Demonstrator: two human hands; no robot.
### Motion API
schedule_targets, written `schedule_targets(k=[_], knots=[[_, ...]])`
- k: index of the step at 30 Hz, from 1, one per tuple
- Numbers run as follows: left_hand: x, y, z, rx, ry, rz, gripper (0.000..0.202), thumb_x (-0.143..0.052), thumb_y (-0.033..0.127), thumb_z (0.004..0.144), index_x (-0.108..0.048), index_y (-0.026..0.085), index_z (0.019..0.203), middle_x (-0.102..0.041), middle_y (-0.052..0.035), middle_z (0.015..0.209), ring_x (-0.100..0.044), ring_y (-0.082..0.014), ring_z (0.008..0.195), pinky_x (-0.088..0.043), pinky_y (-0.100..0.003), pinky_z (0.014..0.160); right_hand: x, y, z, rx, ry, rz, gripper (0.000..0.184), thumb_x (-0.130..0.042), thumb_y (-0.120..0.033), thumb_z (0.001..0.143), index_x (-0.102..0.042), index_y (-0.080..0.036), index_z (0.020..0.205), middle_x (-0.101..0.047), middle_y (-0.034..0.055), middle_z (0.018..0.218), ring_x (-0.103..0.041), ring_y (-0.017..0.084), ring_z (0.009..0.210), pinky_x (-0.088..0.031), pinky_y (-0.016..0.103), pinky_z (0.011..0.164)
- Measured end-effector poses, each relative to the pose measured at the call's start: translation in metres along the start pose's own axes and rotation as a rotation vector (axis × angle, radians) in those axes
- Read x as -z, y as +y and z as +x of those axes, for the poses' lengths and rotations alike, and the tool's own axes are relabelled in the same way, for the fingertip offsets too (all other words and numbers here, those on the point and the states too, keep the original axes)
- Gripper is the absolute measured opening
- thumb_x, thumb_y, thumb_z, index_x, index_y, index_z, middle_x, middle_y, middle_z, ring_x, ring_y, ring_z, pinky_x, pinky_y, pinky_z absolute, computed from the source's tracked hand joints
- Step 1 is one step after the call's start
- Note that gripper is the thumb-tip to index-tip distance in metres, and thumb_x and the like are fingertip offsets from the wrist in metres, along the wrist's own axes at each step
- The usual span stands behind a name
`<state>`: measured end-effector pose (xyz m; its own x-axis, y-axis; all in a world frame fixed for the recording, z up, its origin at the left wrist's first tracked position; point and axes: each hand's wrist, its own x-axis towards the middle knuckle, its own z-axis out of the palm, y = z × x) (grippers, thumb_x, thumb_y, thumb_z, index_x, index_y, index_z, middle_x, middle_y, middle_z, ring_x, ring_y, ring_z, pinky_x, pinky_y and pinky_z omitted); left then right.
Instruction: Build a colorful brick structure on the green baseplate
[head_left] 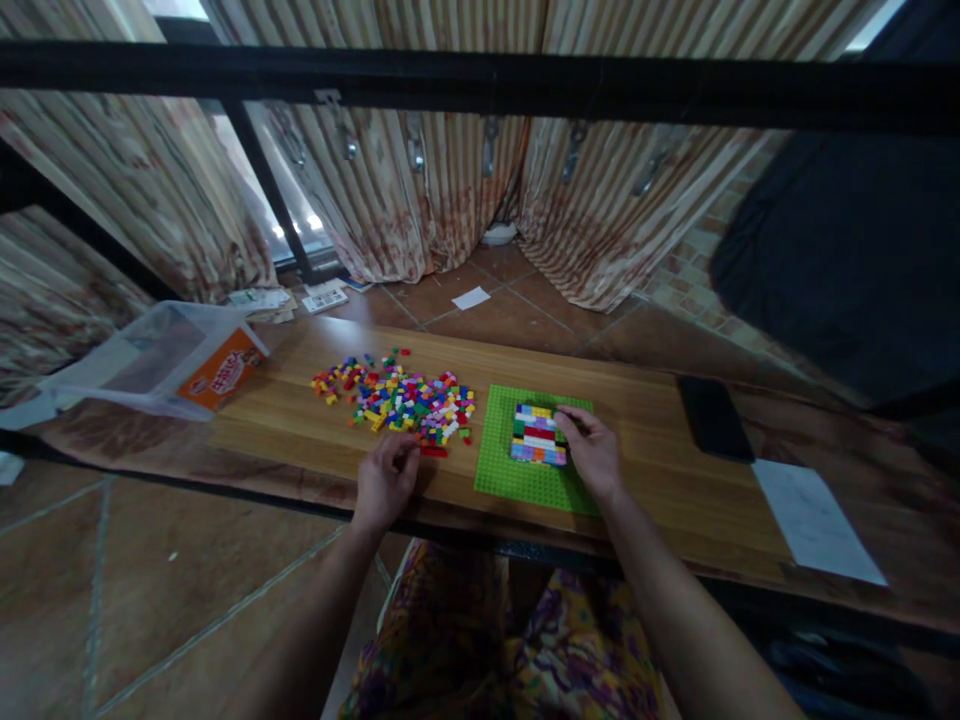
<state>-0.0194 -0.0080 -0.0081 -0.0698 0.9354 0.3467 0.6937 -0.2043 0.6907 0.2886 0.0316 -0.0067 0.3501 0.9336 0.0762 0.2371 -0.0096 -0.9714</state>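
A green baseplate (pixel 495 465) lies flat on the table and bears a block of toy bricks (pixel 536 437) in striped rows of many colours. My right hand (pixel 592 455) rests over the plate's right side, its thumb and finger pinched at the block's upper right corner; whatever lies between the fingertips is hidden. To the left, a heap of loose toy bricks (pixel 409 400) spreads over the wood. My left hand (pixel 388 480) is at the near edge of that heap, fingers curled together, and I cannot make out what they hold. Beside its fingertips lies a long red brick (pixel 433 452).
A clear plastic bin (pixel 169 350) with an orange label stands at the table's left end. On the right are a black phone (pixel 714 418) and a white sheet of paper (pixel 817 520). A dark metal bar (pixel 480 85) crosses above, before striped curtains (pixel 420 220).
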Motion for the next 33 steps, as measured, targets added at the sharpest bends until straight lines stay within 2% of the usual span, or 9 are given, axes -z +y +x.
schedule_targets(k=[4, 8, 10, 12, 14, 16, 22, 28, 33], knots=[[-0.002, 0.0, -0.005, -0.094, -0.029, 0.086, 0.013, -0.057, 0.026, 0.084, -0.063, 0.021, 0.094, -0.066, -0.0045, 0.094, -0.062, -0.0157, 0.08, -0.051, -0.028, 0.075, 0.006, -0.006, -0.005, 0.051, 0.11, -0.114, 0.045, -0.06, -0.052, 0.081, -0.072, -0.014, 0.102, -0.072, 0.0098, 0.093, -0.064, 0.019, 0.075, -0.051, 0.034, 0.072], [-0.002, 0.002, -0.006, -0.112, -0.038, 0.098, 0.014, -0.057, 0.025, 0.084, -0.063, 0.022, 0.096, -0.065, -0.0042, 0.096, -0.062, -0.0161, 0.083, -0.052, -0.028, 0.077, -0.004, -0.032, -0.03, 0.353, 0.295, -0.22, 0.031, -0.054, -0.041, 0.089, -0.071, -0.016, 0.098, -0.068, 0.0086, 0.096, -0.063, 0.02, 0.089, -0.05, 0.036, 0.082], [-0.002, 0.003, -0.006, -0.108, -0.042, 0.102, 0.015, -0.058, 0.026, 0.083, -0.063, 0.022, 0.096, -0.065, -0.0043, 0.097, -0.062, -0.0168, 0.085, -0.052, -0.029, 0.077, -0.019, -0.048, -0.05, 0.46, 0.228, -0.18, 0.024, -0.052, -0.034, 0.091, -0.07, -0.019, 0.096, -0.067, 0.0069, 0.097, -0.063, 0.019, 0.092, -0.05, 0.035, 0.084], [-0.003, 0.003, -0.006, -0.105, -0.041, 0.11, 0.014, -0.058, 0.026, 0.083, -0.064, 0.022, 0.096, -0.065, -0.0043, 0.098, -0.062, -0.017, 0.085, -0.051, -0.029, 0.077, -0.038, -0.061, -0.068, 0.518, 0.027, -0.173, 0.021, -0.049, -0.028, 0.093, -0.069, -0.022, 0.096, -0.067, 0.006, 0.099, -0.063, 0.018, 0.095, -0.05, 0.034, 0.087], [-0.004, 0.003, -0.006, -0.109, -0.043, 0.11, 0.011, -0.058, 0.026, 0.084, -0.064, 0.022, 0.092, -0.065, -0.0042, 0.098, -0.063, -0.0168, 0.086, -0.051, -0.028, 0.078, -0.059, -0.065, -0.081, 0.532, -0.167, -0.22, 0.022, -0.048, -0.023, 0.093, -0.069, -0.023, 0.098, -0.067, 0.0062, 0.102, -0.063, 0.018, 0.096, -0.05, 0.033, 0.087], [-0.004, 0.003, -0.006, -0.113, -0.047, 0.1, 0.008, -0.057, 0.025, 0.084, -0.063, 0.022, 0.088, -0.065, -0.004, 0.095, -0.063, -0.0166, 0.086, -0.051, -0.028, 0.078, -0.077, -0.062, -0.086, 0.501, -0.249, -0.27, 0.022, -0.047, -0.021, 0.092, -0.068, -0.022, 0.099, -0.065, 0.0069, 0.102, -0.063, 0.018, 0.096, -0.051, 0.032, 0.085], [0.002, 0.001, -0.006, -0.14, -0.068, 0.011, 0.006, -0.056, 0.021, 0.084, -0.061, 0.021, 0.087, -0.065, -0.0052, 0.094, -0.062, -0.0164, 0.087, -0.052, -0.029, 0.079, -0.106, -0.044, -0.079, 0.444, -0.364, -0.409, 0.025, -0.047, -0.014, 0.089, -0.068, -0.022, 0.101, -0.065, 0.0061, 0.098, -0.062, 0.019, 0.093, -0.049, 0.032, 0.086], [0.006, -0.001, -0.005, -0.167, -0.107, -0.045, 0.009, -0.054, 0.022, 0.087, -0.061, 0.021, 0.09, -0.065, -0.0072, 0.097, -0.062, -0.0181, 0.093, -0.052, -0.032, 0.083, -0.118, -0.045, -0.083, 0.434, -0.463, -0.501, 0.024, -0.051, -0.016, 0.089, -0.068, -0.023, 0.106, -0.064, 0.0054, 0.104, -0.062, 0.019, 0.093, -0.048, 0.031, 0.084], [0.006, -0.004, -0.004, -0.185, -0.119, -0.045, 0.011, -0.053, 0.025, 0.089, -0.062, 0.021, 0.092, -0.066, -0.0063, 0.098, -0.062, -0.0176, 0.094, -0.05, -0.031, 0.085, -0.122, -0.047, -0.088, 0.446, -0.489, -0.544, 0.019, -0.05, -0.02, 0.094, -0.069, -0.022, 0.094, -0.064, 0.005, 0.096, -0.06, 0.019, 0.09, -0.047, 0.03, 0.081]])
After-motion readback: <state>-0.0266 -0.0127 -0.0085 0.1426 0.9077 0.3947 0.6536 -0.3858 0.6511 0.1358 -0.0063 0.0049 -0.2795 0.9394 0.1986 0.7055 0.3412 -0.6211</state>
